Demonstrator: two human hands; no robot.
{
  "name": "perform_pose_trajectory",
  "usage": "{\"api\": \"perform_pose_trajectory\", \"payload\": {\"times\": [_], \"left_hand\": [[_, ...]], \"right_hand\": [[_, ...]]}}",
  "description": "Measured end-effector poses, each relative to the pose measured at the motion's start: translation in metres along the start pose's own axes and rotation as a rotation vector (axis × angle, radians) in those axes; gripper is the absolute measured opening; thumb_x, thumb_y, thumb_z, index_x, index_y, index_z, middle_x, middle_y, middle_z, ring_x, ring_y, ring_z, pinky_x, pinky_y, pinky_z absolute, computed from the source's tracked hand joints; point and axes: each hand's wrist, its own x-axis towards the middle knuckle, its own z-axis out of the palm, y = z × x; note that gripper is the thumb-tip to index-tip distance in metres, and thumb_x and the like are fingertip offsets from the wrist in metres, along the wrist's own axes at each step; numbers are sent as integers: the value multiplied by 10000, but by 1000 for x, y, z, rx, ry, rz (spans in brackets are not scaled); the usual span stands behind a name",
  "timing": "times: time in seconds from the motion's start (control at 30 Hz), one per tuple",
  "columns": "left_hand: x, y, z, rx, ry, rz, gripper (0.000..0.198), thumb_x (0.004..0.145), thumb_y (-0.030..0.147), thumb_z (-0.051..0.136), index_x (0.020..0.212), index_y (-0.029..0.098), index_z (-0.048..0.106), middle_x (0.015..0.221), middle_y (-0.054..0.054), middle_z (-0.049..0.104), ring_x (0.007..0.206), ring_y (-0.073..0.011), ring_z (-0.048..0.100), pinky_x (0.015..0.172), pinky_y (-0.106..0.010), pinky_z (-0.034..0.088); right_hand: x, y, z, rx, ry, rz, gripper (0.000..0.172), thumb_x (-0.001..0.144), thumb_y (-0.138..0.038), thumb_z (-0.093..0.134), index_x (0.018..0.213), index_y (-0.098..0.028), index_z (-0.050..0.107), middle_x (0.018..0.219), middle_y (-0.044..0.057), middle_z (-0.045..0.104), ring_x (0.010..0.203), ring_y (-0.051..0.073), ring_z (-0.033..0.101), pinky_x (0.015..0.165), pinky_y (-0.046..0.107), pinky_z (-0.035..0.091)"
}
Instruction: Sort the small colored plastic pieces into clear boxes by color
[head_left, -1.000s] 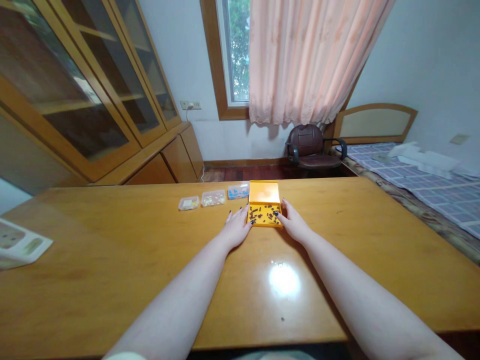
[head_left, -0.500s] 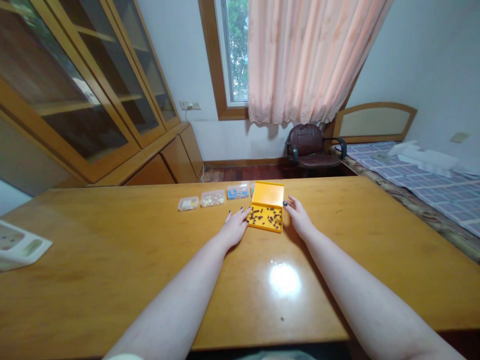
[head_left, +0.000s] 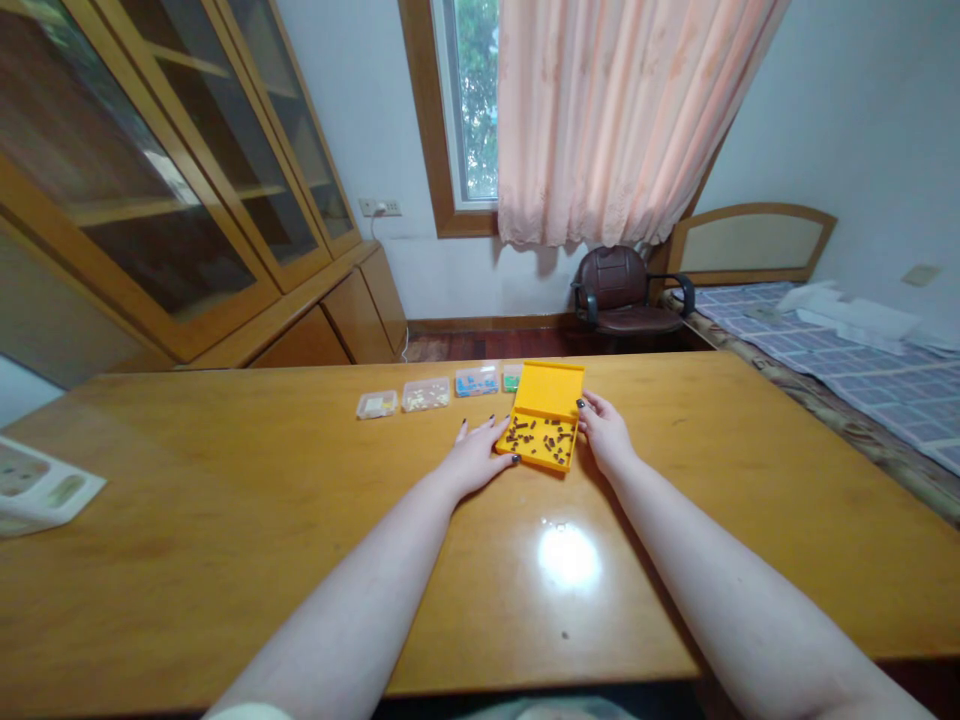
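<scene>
Both left hand (head_left: 475, 455) and right hand (head_left: 606, 430) touch the yellow box (head_left: 540, 461) on opposite sides; can't tell grip. Lid (head_left: 551, 388) already open; dark pieces (head_left: 550, 443) loose inside.

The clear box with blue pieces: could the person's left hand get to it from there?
Probably yes. The left hand is just this side of the clear box with blue pieces, and nothing seems to stand between them, though it would have to leave the yellow box.

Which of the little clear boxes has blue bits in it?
The third clear box from the left, between the whitish-bits box and the green-bits box partly hidden by the yellow box. No other shows blue bits.
</scene>
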Motion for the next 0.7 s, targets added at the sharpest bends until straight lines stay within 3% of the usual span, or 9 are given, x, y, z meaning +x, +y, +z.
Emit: {"api": "perform_pose_trajectory", "payload": {"times": [0.17, 0.3, 0.43, 0.5, 0.57, 0.7], "left_hand": [[1, -1, -1, -62, 23, 1, 675, 788, 416, 574, 1398, 304, 308, 1412, -58, 427, 1336, -255, 325, 1109, -556, 60], [3, -1, 1, -152, 97, -35, 899, 694, 370, 689, 1438, 250, 198, 1369, -114, 472, 1297, -279, 383, 1111, -546, 103], [4, -5, 8, -266, 237, -57, 1144, 606, 352, 753, 1465, 204, 11, 1409, -159, 386, 1296, -285, 377, 1084, -455, 274], [4, -7, 10, -293, 287, -46, 1181, 590, 345, 758, 1463, 226, -28, 1466, -144, 280, 1332, -272, 318, 1088, -414, 288], [4, -7, 9, -278, 301, -35, 1174, 585, 346, 759, 1464, 242, -13, 1500, -114, 205, 1364, -258, 252, 1115, -388, 252], [2, -4, 3, -189, 251, -59, 1035, 623, 361, 729, 1457, 248, 126, 1484, -85, 265, 1362, -256, 252, 1141, -411, 188]], "right_hand": [[0, 5, -1, -87, 2, -51, 342, 728, -442, 602, 959, -191, 629, 911, 58, 696, 801, 183, 646, 700, 304, 527], [-5, 4, 0, -186, -114, -139, 357, 778, -461, 546, 954, -172, 661, 972, 76, 701, 901, 226, 641, 812, 365, 507], [-9, 0, -3, -503, -207, -302, 286, 778, -314, 548, 1000, -202, 691, 1058, 64, 686, 1027, 238, 600, 957, 420, 428], [-11, -1, -4, -628, -267, -355, 282, 755, -238, 560, 998, -229, 704, 1097, 48, 673, 1073, 228, 578, 1013, 421, 383], [-13, -1, -3, -655, -308, -324, 310, 745, -205, 566, 1022, -243, 700, 1132, 40, 658, 1093, 224, 571, 1028, 423, 373], [-17, -3, 1, -632, -277, -192, 362, 760, -163, 518, 1080, -232, 675, 1118, 42, 666, 1062, 216, 594, 1011, 434, 396]]}}
